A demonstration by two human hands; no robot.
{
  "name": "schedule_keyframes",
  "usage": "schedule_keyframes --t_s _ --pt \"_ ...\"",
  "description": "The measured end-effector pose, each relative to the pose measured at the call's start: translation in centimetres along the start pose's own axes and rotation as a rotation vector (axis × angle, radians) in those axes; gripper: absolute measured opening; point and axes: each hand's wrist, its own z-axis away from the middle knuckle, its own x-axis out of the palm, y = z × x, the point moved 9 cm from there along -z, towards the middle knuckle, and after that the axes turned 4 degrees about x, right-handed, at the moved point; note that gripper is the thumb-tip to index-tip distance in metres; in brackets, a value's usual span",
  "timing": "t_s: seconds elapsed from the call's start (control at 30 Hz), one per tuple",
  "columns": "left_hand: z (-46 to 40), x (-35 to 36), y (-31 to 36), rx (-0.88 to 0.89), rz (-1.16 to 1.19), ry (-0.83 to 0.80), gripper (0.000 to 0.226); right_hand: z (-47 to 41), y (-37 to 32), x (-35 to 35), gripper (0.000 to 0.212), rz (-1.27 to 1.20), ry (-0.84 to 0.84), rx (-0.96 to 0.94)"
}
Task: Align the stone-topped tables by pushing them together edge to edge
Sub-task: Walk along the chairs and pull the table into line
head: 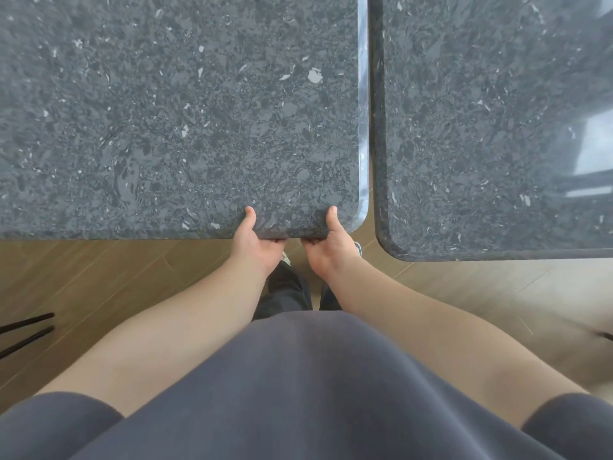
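View from above of two dark, speckled stone-topped desks standing side by side on a wooden floor (99,277). The left desk (172,104) fills the upper left of the frame; its near edge runs straight across the view and its right edge runs away from the person, the two meeting in a rounded corner. The right desk (491,127) occupies the upper right, its left edge parallel to the neighbour's right edge, with a narrow gap between them through which the floor shows (the tops are just beside each other, not touching). The near edge of the right desk lies somewhat closer to the person than that of the left desk, so the two front edges are not in line. How far either top extends beyond the frame cannot be told, so neither long axis is clear.

Both hands grip the near edge of the left desk close to its rounded corner. The left hand (255,244) has its thumb pressed on the top surface and its fingers curled under the edge; the right hand (328,247) holds in the same manner, nearer the corner. The bare forearms converge from a grey shirt (298,393), and dark trousers and shoes (285,287) show below the hands.
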Motion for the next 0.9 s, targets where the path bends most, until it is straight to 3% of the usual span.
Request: schedule_keyframes --t_s 0.2,0.37,0.9 --pt "-0.24 -0.09 0.03 -0.001 -0.039 0.046 0.061 -0.52 -0.28 -0.15 0.052 0.016 0.002 -0.017" --pt "-0.29 -0.07 0.01 -0.001 -0.038 0.081 0.06 -0.98 -0.31 -0.4 0.039 0.004 -0.027 0.02" --pt "-0.41 -0.53 -0.19 0.008 -0.082 0.168 0.054 -0.43 -0.79 -0.32 0.062 0.027 -0.032 0.086"
